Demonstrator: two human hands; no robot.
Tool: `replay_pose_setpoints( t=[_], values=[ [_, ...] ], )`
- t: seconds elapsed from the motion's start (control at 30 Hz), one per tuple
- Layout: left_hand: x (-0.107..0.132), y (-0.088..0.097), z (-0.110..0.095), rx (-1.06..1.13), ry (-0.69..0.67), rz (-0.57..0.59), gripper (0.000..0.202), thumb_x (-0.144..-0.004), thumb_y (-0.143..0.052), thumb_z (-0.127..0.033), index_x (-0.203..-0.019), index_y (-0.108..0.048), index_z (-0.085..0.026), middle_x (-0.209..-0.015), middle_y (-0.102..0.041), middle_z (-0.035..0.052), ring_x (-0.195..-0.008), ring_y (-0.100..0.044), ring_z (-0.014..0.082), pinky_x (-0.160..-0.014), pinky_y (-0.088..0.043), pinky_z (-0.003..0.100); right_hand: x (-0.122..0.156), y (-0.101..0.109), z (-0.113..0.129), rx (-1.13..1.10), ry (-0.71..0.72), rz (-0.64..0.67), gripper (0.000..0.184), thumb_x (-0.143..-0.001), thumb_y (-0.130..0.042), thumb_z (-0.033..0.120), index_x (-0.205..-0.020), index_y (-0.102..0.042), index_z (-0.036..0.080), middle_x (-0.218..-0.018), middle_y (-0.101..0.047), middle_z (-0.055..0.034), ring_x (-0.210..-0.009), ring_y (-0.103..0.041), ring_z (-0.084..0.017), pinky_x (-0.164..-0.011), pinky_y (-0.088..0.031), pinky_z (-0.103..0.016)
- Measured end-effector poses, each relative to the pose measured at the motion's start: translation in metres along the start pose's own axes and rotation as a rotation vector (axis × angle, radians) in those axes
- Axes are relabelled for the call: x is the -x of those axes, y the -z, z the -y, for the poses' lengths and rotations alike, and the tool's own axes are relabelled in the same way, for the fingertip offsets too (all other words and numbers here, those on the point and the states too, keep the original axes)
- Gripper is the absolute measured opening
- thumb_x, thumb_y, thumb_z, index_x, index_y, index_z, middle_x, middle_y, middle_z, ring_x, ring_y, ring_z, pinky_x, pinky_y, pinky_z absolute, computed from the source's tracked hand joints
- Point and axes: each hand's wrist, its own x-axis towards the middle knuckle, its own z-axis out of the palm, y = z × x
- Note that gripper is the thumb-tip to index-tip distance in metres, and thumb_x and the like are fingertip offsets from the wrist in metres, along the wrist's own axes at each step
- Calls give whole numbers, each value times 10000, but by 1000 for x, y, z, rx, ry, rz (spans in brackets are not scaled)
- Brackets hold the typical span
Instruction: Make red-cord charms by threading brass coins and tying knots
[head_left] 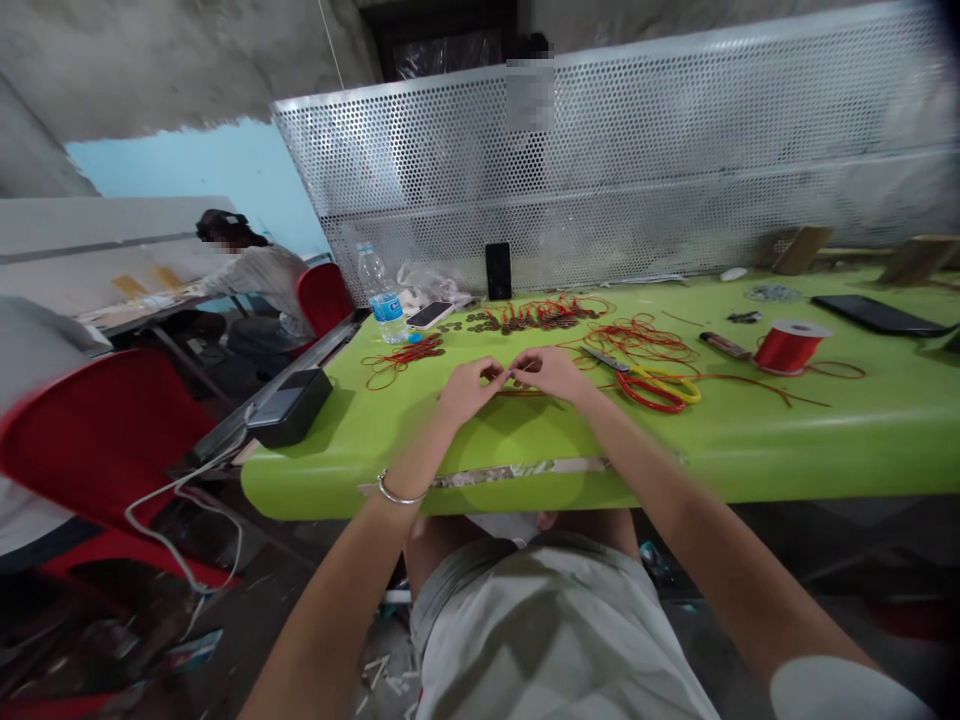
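Left hand [471, 385]: I pinch it shut on the red cord [517, 390], fingertips at centre of frame, wrist resting near the bench [825, 440] edge.
Right hand [551, 372]: also pinched shut on the cord, its fingertips almost touching the left ones; the two hands are together.
Cord: a short red stretch runs between and under my fingers, low on the green bench; the detail of any knot is too small to tell.
How I do it well: I judge this to be fine knot work, so I keep both pinches close, hold even tension, and let my forearms rest so the fingers stay steady.
Scissors [664, 390]: yellow and red handles, just right of my right hand, in easy reach.
Spool [787, 347]: red, further right, its tail trailing across the bench.
Loose cords [401, 357]: a loop pile left of my hands, more above centre with small dark pieces; I keep my working end clear of them.
Bottle [381, 295]: upper left of the hands, well apart.
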Motion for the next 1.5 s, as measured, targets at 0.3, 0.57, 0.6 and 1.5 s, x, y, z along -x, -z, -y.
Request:
replay_pose_setpoints(
  t=[0.3,0.57,0.6,1.5],
  values=[
    [3,3,9,-121,-26,51,203,-760,-607,-335,-890,-658,-189,-915,-677,54,-818,-601,199,-752,-458,305,-1,-1,-3,-74,-46,-6,57,-747,-589,172,-761,-626,131,-694,-665,-52,-642,-643,-140,-590,-498,-219],
    [20,13,17,-226,-12,18,229,-783,-586,-372,-909,-673,-202,-962,-665,49,-922,-569,217,-853,-421,340,-2,-1,-2,-174,-111,-16,35,-766,-588,164,-757,-603,133,-664,-647,-48,-616,-648,-135,-598,-527,-223],
    [21,13,17,-226,-4,16,238,-780,-588,-380,-915,-671,-203,-966,-663,52,-925,-567,220,-859,-417,346,-2,-1,-1,-186,-117,-17,35,-770,-585,163,-758,-599,133,-668,-648,-48,-618,-648,-133,-596,-528,-220],
    [31,10,11,-335,67,-22,310,-808,-541,-318,-1098,-610,-233,-1132,-587,58,-1067,-491,259,-910,-366,396,4,9,1,-63,-327,-44,103,-689,-577,95,-595,-605,123,-625,-661,-61,-498,-580,-93,-406,-391,-146]
  ],
)
